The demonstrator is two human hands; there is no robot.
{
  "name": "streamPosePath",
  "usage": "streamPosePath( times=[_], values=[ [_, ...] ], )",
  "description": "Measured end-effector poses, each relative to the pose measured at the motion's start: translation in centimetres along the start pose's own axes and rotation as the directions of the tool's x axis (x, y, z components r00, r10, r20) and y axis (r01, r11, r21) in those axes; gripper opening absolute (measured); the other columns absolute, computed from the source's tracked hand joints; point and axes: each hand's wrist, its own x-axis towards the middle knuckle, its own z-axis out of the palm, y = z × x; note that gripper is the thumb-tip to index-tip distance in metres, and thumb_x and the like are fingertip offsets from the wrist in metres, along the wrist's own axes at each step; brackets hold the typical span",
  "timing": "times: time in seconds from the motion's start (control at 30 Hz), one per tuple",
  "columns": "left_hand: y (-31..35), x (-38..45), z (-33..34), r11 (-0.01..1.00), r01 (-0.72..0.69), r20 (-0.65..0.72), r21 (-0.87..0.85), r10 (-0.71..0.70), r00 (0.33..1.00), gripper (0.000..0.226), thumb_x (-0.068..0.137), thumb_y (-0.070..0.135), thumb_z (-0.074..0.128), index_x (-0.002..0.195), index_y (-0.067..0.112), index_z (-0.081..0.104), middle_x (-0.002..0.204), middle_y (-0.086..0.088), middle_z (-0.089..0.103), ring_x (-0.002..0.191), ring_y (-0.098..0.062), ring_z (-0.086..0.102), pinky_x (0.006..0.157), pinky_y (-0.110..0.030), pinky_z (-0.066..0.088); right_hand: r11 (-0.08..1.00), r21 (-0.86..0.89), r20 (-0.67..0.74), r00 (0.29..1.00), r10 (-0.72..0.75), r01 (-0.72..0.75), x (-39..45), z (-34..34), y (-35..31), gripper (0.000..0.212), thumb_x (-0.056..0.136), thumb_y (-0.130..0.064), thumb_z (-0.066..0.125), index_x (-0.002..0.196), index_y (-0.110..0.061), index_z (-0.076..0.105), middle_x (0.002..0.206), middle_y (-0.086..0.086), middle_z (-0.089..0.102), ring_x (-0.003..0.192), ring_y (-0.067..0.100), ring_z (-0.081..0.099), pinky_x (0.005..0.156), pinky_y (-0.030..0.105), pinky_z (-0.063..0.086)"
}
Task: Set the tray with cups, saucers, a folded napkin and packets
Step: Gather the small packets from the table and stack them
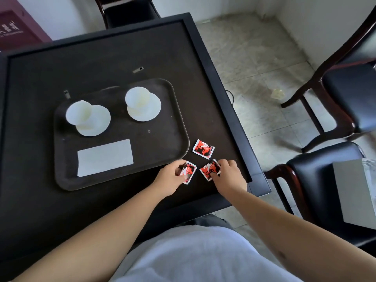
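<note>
Dark square table [126, 58] fills the view, both hands working at its near right part. Dark tray [173, 110] sits just left of and beyond the left hand, its near right corner almost at the knuckles. On the tray: folded white napkin [104, 157] nearest the left hand, then two white cups on white saucers further off, left cup [78, 113] on left saucer [97, 127], right cup [137, 98] on right saucer [150, 110].

Packet step in hand; cups, saucers and napkin look placed, judging by the layout. Three red-and-black packets lie off the tray on the table. Left hand [173, 177] pinches the left packet [189, 171], fingers closed on it. Right hand [228, 174] grips the right packet [210, 169], thumb on top. Third packet [203, 149] lies free just beyond both hands, untouched.

Next move likely calls for lifting the held packets, carrying them left over the tray rim onto bare tray surface beside the napkin, then returning for the third packet.
</note>
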Motion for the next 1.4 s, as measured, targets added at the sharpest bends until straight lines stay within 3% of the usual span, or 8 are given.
streamPosePath(
  times=[0.2, 0.4, 0.57, 0.77, 0.9, 1.03, 1.2, 1.4],
  values=[
    [0.5, -1.5, -1.4, 0.983, 0.084, -0.075, -0.166, -0.097, 0.992, 0.024, 0.088, 0.011, 0.068, 0.107, 0.023, 0.058, 0.102, 0.001, 0.068, 0.090, -0.012, 0.067, 0.058, -0.019, 0.048, 0.995, 0.077, -0.005, 0.998, 0.061, -0.060, 0.1, 0.3, -0.6, 0.022, 0.088, -0.035, 0.067, 0.100, -0.027, 0.051, 0.111, -0.003, 0.048, 0.097, 0.021, 0.053, 0.070, 0.036, 0.047],
    [0.7, -3.4, -2.8, 0.837, 0.143, -0.077, -0.529, -0.215, 0.974, 0.013, 0.093, 0.016, 0.064, 0.100, 0.026, 0.068, 0.102, -0.004, 0.070, 0.096, -0.019, 0.066, 0.064, -0.025, 0.050, 0.957, 0.278, 0.070, 0.995, 0.066, -0.083, -0.5, 0.6, -1.3, 0.022, 0.089, -0.022, 0.067, 0.093, -0.026, 0.046, 0.083, -0.005, 0.060, 0.072, 0.012, 0.056, 0.055, 0.030, 0.041],
    [0.9, -4.6, -4.9, 0.743, 0.117, -0.113, -0.659, -0.251, 0.961, 0.013, 0.094, 0.020, 0.064, 0.100, 0.028, 0.073, 0.101, -0.003, 0.072, 0.099, -0.022, 0.065, 0.066, -0.025, 0.052, 0.649, 0.750, 0.176, 0.984, -0.010, -0.127, -2.2, -0.7, -2.5, 0.029, 0.088, -0.008, 0.069, 0.107, -0.026, 0.056, 0.092, 0.001, 0.071, 0.076, 0.014, 0.071, 0.065, 0.024, 0.053],
    [2.2, -5.2, -6.1, 0.734, 0.053, -0.191, -0.677, -0.245, 0.951, 0.014, 0.095, 0.020, 0.063, 0.100, 0.030, 0.071, 0.101, -0.001, 0.072, 0.096, -0.019, 0.067, 0.063, -0.024, 0.054, 0.431, 0.902, 0.127, 0.970, -0.210, -0.025, -4.6, -3.3, -5.1, 0.047, 0.092, 0.001, 0.060, 0.121, -0.036, 0.056, 0.089, -0.001, 0.072, 0.083, 0.021, 0.072, 0.070, 0.024, 0.054],
    [3.1, -5.7, -6.2, 0.781, 0.034, -0.135, -0.623, -0.151, 0.979, 0.017, 0.097, 0.021, 0.059, 0.103, 0.031, 0.072, 0.100, 0.002, 0.073, 0.100, -0.020, 0.066, 0.068, -0.026, 0.052, 0.528, 0.845, 0.089, 0.950, -0.299, 0.087, -5.5, -4.5, -7.5, 0.040, 0.093, -0.003, 0.062, 0.116, -0.035, 0.060, 0.087, -0.008, 0.072, 0.082, 0.016, 0.071, 0.071, 0.025, 0.053],
    [3.9, -6.1, -6.2, 0.806, 0.047, -0.047, -0.590, -0.092, 0.995, 0.017, 0.099, 0.024, 0.057, 0.106, 0.031, 0.070, 0.096, 0.008, 0.075, 0.101, -0.018, 0.067, 0.069, -0.023, 0.054, 0.702, 0.656, -0.091, 0.953, -0.289, 0.275, -6.0, -4.8, -9.2, 0.034, 0.090, -0.010, 0.068, 0.119, -0.027, 0.061, 0.070, -0.021, 0.065, 0.067, -0.003, 0.061, 0.060, 0.009, 0.043],
    [3.9, -6.5, -6.2, 0.789, 0.007, -0.021, -0.615, -0.026, 0.999, 0.015, 0.096, 0.024, 0.061, 0.107, 0.032, 0.069, 0.101, 0.007, 0.073, 0.101, -0.017, 0.066, 0.071, -0.023, 0.053, 0.742, 0.598, -0.151, 0.952, -0.268, 0.304, -5.9, -5.0, -10.3, 0.037, 0.088, -0.012, 0.072, 0.121, -0.025, 0.063, 0.090, -0.013, 0.066, 0.071, -0.005, 0.058, 0.063, 0.007, 0.043],
    [3.4, -6.1, -6.3, 0.828, -0.028, -0.098, -0.561, -0.033, 0.995, 0.020, 0.092, 0.017, 0.067, 0.107, 0.030, 0.069, 0.098, 0.007, 0.072, 0.098, -0.020, 0.065, 0.068, -0.022, 0.053, 0.780, 0.497, -0.153, 0.923, -0.354, 0.381, -6.1, -4.8, -10.7, 0.041, 0.084, -0.016, 0.076, 0.121, -0.029, 0.062, 0.089, -0.025, 0.058, 0.078, -0.009, 0.057, 0.070, 0.007, 0.047]
  ],
)
